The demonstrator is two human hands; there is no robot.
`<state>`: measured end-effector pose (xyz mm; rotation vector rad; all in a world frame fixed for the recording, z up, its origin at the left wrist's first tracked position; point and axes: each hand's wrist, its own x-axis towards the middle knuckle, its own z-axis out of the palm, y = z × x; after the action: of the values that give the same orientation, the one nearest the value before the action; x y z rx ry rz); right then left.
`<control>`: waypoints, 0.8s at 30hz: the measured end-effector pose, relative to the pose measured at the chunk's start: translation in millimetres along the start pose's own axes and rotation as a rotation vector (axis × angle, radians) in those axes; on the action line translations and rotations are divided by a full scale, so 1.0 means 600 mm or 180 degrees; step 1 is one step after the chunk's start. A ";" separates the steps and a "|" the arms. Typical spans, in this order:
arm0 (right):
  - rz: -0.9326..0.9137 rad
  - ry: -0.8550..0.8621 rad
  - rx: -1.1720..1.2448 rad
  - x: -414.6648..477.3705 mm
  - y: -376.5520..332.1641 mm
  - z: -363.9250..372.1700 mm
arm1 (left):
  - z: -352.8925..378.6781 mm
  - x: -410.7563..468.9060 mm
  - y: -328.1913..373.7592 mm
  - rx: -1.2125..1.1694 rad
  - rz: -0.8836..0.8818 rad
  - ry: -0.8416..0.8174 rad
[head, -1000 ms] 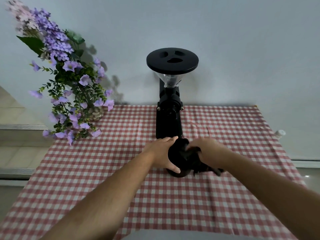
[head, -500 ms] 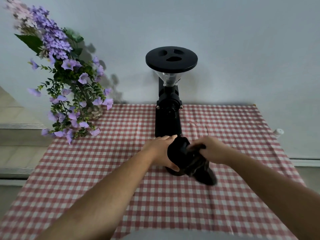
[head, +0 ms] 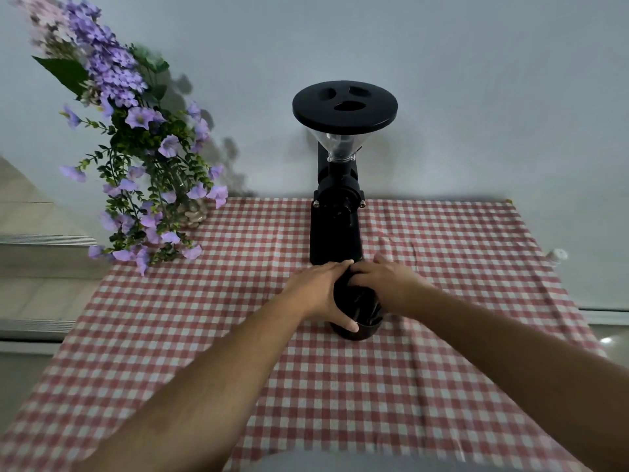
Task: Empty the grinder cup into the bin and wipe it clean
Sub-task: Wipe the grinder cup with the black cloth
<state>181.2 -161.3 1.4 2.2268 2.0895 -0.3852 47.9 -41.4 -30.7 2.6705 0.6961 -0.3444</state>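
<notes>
The black grinder cup [head: 357,330] stands on the checked tablecloth just in front of the grinder [head: 335,229]. My left hand [head: 318,291] wraps around the cup's left side, thumb at its base. My right hand [head: 388,284] presses a dark cloth [head: 357,301] onto the cup from the right and above. The cloth drapes over most of the cup, so only the lower rim shows. The inside of the cup is hidden. No bin is in view.
A black grinder with a clear hopper and round lid [head: 344,105] stands at the back against the wall. A vase of purple flowers [head: 143,165] fills the back left corner. The red-and-white tablecloth [head: 340,386] covers the table. A small white object [head: 558,255] sits beyond the right edge.
The cloth's loose end, which hung out to the right of the cup, is now gathered over it. My right hand has moved left and forward, close to my left hand's fingertips.
</notes>
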 end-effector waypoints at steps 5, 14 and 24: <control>0.0474 0.0286 0.0962 -0.012 -0.046 0.025 | 0.002 0.000 -0.002 0.0038 -0.0036 -0.0017; 0.0297 0.0433 0.1994 -0.099 -0.024 0.053 | 0.000 0.001 0.002 0.0119 0.0010 -0.0051; 0.0590 0.1490 0.1869 -0.047 0.032 -0.014 | -0.008 -0.001 0.006 0.0075 0.0019 -0.0154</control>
<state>200.2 -188.3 13.4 3.0805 2.1423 -0.5698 49.9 -42.5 -25.2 2.6765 0.6735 -0.4166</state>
